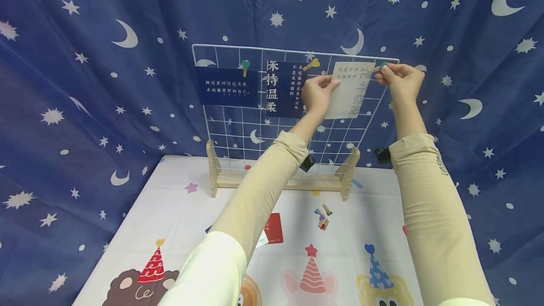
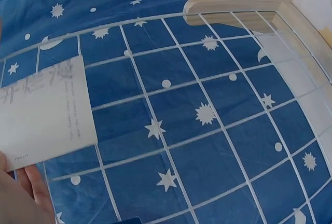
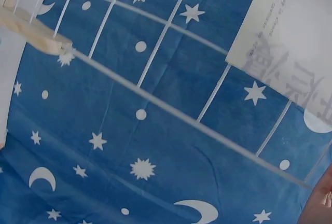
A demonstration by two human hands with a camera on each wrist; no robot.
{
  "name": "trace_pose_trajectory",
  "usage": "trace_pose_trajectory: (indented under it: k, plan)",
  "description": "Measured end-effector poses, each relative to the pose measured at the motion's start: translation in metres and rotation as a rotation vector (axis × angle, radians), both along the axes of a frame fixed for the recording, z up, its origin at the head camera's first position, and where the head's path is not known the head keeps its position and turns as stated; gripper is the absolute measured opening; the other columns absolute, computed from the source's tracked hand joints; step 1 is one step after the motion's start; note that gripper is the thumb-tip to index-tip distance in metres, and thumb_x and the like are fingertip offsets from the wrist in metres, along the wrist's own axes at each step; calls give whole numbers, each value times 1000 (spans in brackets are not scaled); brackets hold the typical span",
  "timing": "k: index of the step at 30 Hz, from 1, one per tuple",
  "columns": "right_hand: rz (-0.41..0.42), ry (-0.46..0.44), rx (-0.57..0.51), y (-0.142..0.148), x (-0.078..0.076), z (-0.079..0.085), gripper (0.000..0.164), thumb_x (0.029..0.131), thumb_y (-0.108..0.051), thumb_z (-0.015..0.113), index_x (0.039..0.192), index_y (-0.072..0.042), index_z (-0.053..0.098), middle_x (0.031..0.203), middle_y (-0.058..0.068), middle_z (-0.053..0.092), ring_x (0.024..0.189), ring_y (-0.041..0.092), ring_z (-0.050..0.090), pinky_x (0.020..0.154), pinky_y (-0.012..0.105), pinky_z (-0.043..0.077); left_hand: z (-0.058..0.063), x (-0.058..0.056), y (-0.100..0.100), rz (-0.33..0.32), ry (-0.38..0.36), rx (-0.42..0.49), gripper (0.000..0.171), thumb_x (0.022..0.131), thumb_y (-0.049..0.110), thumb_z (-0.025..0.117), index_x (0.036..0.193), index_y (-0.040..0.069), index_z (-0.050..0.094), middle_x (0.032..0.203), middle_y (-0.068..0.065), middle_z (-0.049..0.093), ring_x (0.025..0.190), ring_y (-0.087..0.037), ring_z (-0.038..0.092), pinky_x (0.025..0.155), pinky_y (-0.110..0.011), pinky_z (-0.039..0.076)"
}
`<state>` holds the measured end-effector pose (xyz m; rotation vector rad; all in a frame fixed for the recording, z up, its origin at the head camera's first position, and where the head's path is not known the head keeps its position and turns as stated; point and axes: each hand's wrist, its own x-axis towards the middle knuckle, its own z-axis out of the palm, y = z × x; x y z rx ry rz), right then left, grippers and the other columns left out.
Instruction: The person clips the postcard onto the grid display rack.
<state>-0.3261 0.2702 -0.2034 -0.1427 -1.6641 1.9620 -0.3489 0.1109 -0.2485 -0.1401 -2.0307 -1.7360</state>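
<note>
A white card (image 1: 346, 98) printed with grey characters lies against the upper right part of a white wire grid rack (image 1: 340, 138). My left hand (image 1: 317, 94) pinches its left edge between thumb and fingers; the left wrist view also shows this hand (image 2: 26, 195) at the card's edge. At the upper right corner, my right hand (image 1: 401, 79) pinches a small wooden clothespin (image 1: 376, 68) with a green heart. The clothespin's tip meets the card, but whether it bites the card and wire cannot be told. Only a sliver of the right hand (image 3: 319, 200) appears in the right wrist view.
Left on the rack hang two dark blue cards, one (image 1: 227, 87) under a green-heart clothespin (image 1: 245, 67), the other (image 1: 280, 91) under a yellow-heart clothespin (image 1: 313, 64). Several loose clothespins (image 1: 324, 221) and a red card (image 1: 275, 228) lie on the table. A wooden base (image 1: 349, 174) supports the grid.
</note>
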Motion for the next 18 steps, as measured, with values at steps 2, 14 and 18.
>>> trace_pose_trajectory:
  k: [2, 14, 18]
  plan:
    - [10, 1, -16, -1, -2, -1, 10, 83, 2, 66, 81, -7, 69, 71, -1, 65, 56, 6, 65, 59, 13, 54, 1, 1, 1, 8, -2, 7, 24, 80, 22, 74, 100, 9, 73, 94, -4, 74, 79, -13, 71, 62, -11, 51]
    - [61, -52, 36, -2, 2, -3, 10, 88, -1, 60, 99, -2, 59, 71, -4, 66, 55, 5, 65, 58, 13, 54, 4, 9, -2, -27, 66, -163, 30, 91, 26, 60, 118, 14, 66, 104, -2, 73, 81, -11, 71, 58, -11, 45]
    - [42, -54, 53, -4, 2, -3, 21, 89, -1, 59, 110, 3, 57, 74, -3, 65, 54, 5, 64, 57, 13, 54, 3, 9, -4, -39, 83, -196, 31, 94, 23, 56, 123, 13, 62, 104, -3, 72, 81, -13, 70, 60, -12, 47]
